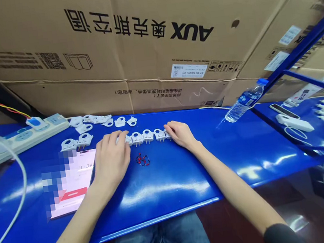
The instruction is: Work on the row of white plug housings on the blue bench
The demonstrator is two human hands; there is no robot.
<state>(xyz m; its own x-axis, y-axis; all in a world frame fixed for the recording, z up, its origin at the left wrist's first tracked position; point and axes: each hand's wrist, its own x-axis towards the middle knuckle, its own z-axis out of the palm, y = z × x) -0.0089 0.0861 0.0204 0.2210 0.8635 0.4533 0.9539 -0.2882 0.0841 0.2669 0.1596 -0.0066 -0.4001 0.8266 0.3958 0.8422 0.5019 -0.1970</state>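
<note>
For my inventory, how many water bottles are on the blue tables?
1: a clear water bottle lying on its side at the blue table's far right, beside the cardboard boxes.

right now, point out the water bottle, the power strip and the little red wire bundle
water bottle point(244, 101), head view, on its label
power strip point(30, 134), head view, on its top face
red wire bundle point(142, 160), head view, on its middle

Counting plugs on my blue workbench.
Between my left hand point(110, 159) and my right hand point(180, 134) I count four white plug pieces in a row point(148, 136), perhaps nine more loose ones point(83, 128) behind, one power strip point(22, 138), one water bottle point(244, 101), one wire bundle point(142, 160).
</note>
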